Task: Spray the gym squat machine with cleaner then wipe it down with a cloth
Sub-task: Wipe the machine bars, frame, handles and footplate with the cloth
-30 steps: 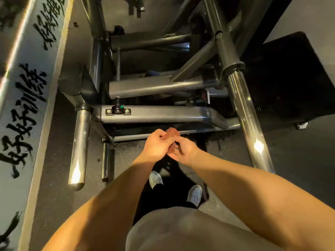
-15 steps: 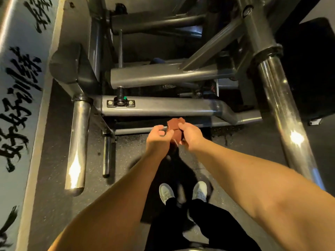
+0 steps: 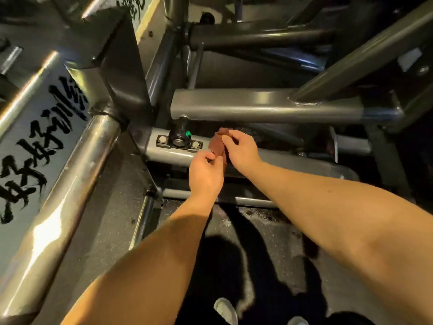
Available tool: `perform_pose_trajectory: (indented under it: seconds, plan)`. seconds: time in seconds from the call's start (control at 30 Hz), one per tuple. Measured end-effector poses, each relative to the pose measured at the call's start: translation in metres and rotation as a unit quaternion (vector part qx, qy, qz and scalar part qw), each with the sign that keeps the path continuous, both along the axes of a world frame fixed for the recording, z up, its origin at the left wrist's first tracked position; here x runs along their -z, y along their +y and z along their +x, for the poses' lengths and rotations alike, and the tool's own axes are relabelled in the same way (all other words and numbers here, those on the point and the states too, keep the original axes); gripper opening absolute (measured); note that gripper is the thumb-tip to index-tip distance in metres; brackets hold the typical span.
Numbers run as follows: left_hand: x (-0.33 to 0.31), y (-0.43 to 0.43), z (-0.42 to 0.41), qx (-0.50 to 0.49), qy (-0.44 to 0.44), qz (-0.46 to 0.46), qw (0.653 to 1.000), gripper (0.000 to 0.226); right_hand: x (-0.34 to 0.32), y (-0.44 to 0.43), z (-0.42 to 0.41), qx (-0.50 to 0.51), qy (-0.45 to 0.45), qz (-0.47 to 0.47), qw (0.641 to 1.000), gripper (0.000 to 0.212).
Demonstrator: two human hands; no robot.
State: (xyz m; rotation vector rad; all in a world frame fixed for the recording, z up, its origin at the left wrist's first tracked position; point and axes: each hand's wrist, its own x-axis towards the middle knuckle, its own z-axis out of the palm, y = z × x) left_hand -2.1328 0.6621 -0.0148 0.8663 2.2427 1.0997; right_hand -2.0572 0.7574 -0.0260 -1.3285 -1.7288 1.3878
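Both hands pinched the folded reddish-brown cloth [image 3: 218, 144] just right of the bolted pivot bracket [image 3: 179, 142], above the squat machine's grey lower beam [image 3: 171, 157]. The right hand [image 3: 241, 148] held its top and the left hand [image 3: 206, 171] its bottom. Wiping looked about to start, so the next move would be to press the cloth flat onto that beam.

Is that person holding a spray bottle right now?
No, the left hand and right hand both pinch a small reddish-brown cloth; no bottle is in view.
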Motion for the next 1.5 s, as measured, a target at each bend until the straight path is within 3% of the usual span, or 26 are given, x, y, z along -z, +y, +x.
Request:
perform_pose_trajectory:
  seconds: [0.07,0.13,0.23,0.4,0.53,0.67,0.77,0.93,1.2,1.37,1.5]
  plan:
    - [0.031,0.008,-0.019,0.003,0.114,0.007,0.993,0.011,0.034,0.012,-0.010,-0.115,-0.064,0.082,0.988,0.037]
    - [0.060,0.011,-0.036,0.004,0.273,-0.005,0.962,0.031,0.068,0.019,-0.018,-0.209,-0.196,0.168,0.943,0.054]
    - [0.095,0.011,-0.051,0.014,0.380,0.021,0.925,0.041,0.098,0.025,-0.024,-0.217,-0.271,0.260,0.901,0.057]
    - [0.121,0.016,-0.053,-0.023,0.385,0.089,0.918,0.034,0.100,0.028,-0.030,-0.195,-0.328,0.328,0.864,0.061]
    - [0.123,0.021,-0.055,-0.054,0.369,0.129,0.919,0.035,0.104,0.025,-0.037,-0.196,-0.298,0.333,0.873,0.064]
    - [0.122,0.014,-0.052,-0.037,0.364,0.098,0.925,0.025,0.105,0.026,-0.028,-0.252,-0.268,0.319,0.874,0.064]
    - [0.122,0.004,-0.058,0.009,0.387,0.091,0.918,0.024,0.098,0.035,-0.024,-0.275,-0.302,0.329,0.852,0.071]
    - [0.128,-0.008,-0.088,-0.036,0.471,0.056,0.880,0.051,0.104,0.035,-0.012,-0.274,-0.317,0.352,0.837,0.065]
    - [0.137,-0.012,-0.099,-0.005,0.448,0.082,0.890,0.054,0.138,0.035,0.071,-0.223,-0.366,0.410,0.805,0.068]
    - [0.137,-0.012,-0.101,-0.004,0.464,0.074,0.883,0.056,0.128,0.025,0.019,-0.210,-0.375,0.434,0.792,0.070]
    - [0.130,-0.013,-0.097,-0.008,0.480,0.053,0.876,0.057,0.115,0.015,-0.040,-0.220,-0.353,0.409,0.812,0.069]
